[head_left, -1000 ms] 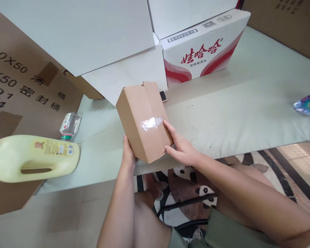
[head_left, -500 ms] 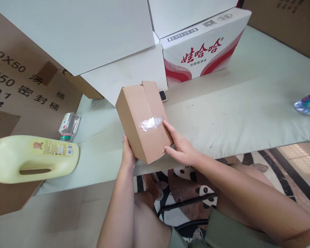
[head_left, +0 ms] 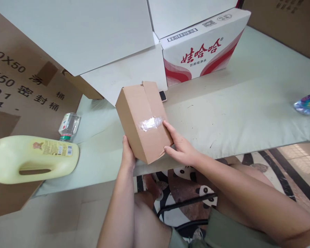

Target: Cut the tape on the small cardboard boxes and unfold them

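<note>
A brown cardboard box (head_left: 144, 110) is held tilted over the near edge of the cloth-covered table, with a strip of shiny clear tape (head_left: 151, 123) across its upper face. My left hand (head_left: 128, 155) grips its lower left side, thumb along the edge and the other fingers hidden behind it. On the lower right side, my right hand (head_left: 181, 146) holds the box with thumb and finger against its edge. Its far corner stands in front of a white carton. Partly covered by the box, a small dark-screened device (head_left: 163, 96) lies on the table.
A pale yellow jug (head_left: 62, 165) and a small clear bottle (head_left: 69, 125) lie at the left, beside a large printed carton (head_left: 28, 93). White cartons (head_left: 113, 31) and a red-and-white carton (head_left: 201, 58) stand behind. A plastic bottle (head_left: 308, 103) lies far right on the table (head_left: 248, 110).
</note>
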A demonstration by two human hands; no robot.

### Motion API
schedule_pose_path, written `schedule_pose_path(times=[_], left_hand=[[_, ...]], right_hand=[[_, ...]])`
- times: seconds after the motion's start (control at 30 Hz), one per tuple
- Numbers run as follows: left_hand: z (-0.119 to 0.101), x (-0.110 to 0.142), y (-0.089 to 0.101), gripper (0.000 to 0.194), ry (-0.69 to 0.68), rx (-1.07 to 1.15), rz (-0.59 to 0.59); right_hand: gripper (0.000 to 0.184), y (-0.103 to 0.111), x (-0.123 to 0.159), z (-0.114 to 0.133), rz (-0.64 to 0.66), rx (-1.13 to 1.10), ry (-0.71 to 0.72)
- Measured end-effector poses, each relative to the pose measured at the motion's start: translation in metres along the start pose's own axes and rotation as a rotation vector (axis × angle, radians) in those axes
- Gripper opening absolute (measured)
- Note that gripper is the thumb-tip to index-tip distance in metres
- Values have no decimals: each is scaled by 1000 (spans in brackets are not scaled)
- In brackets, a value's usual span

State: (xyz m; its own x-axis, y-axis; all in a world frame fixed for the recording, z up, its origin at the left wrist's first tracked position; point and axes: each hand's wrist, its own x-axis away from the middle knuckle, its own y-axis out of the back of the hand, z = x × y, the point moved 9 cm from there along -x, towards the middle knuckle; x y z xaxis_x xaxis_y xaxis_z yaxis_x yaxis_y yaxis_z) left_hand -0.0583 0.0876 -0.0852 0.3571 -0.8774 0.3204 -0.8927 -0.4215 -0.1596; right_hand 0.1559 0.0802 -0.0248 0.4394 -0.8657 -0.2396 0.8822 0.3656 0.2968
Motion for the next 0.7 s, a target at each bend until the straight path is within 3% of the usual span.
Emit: schedule_pose_path(times=[0.7], left_hand=[[0, -2, 2, 61, -27, -21, 11]], right_hand=[[84, 0, 0, 1, -8, -2, 12]])
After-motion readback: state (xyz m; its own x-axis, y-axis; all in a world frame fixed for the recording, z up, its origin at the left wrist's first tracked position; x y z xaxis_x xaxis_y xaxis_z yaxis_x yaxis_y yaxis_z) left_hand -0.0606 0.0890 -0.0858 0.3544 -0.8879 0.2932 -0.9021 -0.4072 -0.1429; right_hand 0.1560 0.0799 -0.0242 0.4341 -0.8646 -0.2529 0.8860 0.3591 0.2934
